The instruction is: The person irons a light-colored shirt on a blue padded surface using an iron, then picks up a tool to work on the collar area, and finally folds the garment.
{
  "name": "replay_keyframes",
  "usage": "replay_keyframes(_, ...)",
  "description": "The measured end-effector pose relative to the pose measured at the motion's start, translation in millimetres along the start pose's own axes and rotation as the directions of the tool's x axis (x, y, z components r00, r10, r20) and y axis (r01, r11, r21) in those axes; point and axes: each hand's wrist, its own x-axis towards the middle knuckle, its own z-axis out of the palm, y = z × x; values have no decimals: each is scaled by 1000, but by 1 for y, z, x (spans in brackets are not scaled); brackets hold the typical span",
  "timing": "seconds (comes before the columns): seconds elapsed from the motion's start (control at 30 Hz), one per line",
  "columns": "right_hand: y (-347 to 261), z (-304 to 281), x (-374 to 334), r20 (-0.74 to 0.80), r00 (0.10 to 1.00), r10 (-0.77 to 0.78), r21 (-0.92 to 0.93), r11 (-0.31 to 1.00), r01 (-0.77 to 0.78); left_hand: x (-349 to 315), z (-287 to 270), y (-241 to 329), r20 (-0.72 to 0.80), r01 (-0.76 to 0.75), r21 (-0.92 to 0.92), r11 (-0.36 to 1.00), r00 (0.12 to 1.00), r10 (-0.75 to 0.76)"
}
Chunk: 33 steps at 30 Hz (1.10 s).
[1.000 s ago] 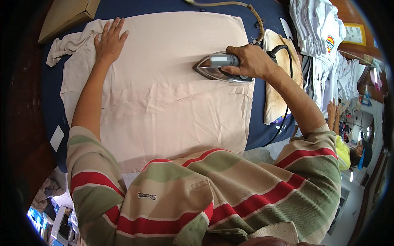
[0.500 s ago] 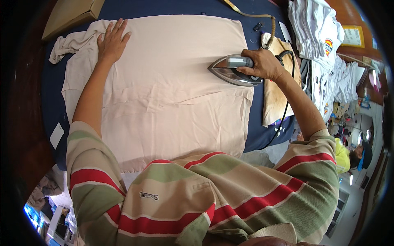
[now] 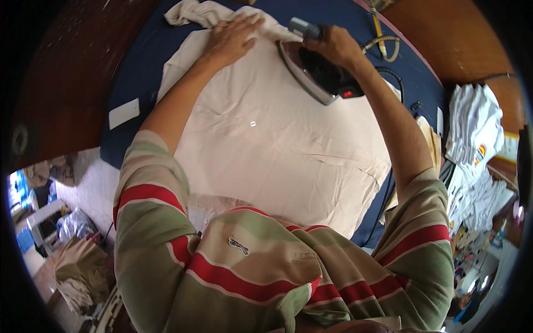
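Pale beige cloth (image 3: 288,144) lies spread over a dark blue padded board (image 3: 136,89), creased at its near and right parts. My left hand (image 3: 236,39) rests flat on its far left part, fingers stretched out, next to a bunched fold of the same cloth (image 3: 202,12). Wrapped round the handle of a steam iron (image 3: 319,69) is my right hand (image 3: 336,47). The iron is over the far part of the cloth, to the right of my left hand; a small red light shows at its heel. A small white oval piece (image 3: 252,124) sits mid-cloth.
A hose (image 3: 391,53) and a black cord (image 3: 391,72) run near the iron. At the right are stacked white shirts (image 3: 472,119) and a stained tan cloth (image 3: 428,139). A white card (image 3: 124,114) lies on the board's left. Brown fabric (image 3: 80,272) is low at the left.
The iron in my right hand has moved from the cloth's right edge leftward, closer to my left hand. My left hand stays on the cloth's far left. The whole view has turned.
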Motion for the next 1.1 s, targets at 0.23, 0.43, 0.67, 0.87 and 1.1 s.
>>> replay_keyframes(0.23, -59, 20, 21, 122, 940, -319, 46, 948, 316, -94, -36, -79, 77, 682, 31, 730, 727, -682)
replay_keyframes(0.43, -89, 29, 29, 140, 930, -339, 35, 941, 338, -84, -46, -94, 401, 696, -16, 718, 662, -633)
replay_keyframes(0.67, -105, 25, 29, 164, 948, -273, 27, 962, 273, 1, -22, -102, 419, 726, -200, 657, 670, -613)
replay_keyframes(0.87, -131, 28, -6, 338, 878, -339, 6, 933, 359, 25, 4, -114, 274, 503, -75, 861, 841, -467)
replay_keyframes(1.1, -135, 23, -8, 303, 892, -336, -18, 934, 358, 38, -5, -105, -261, 381, -466, 799, 804, -535)
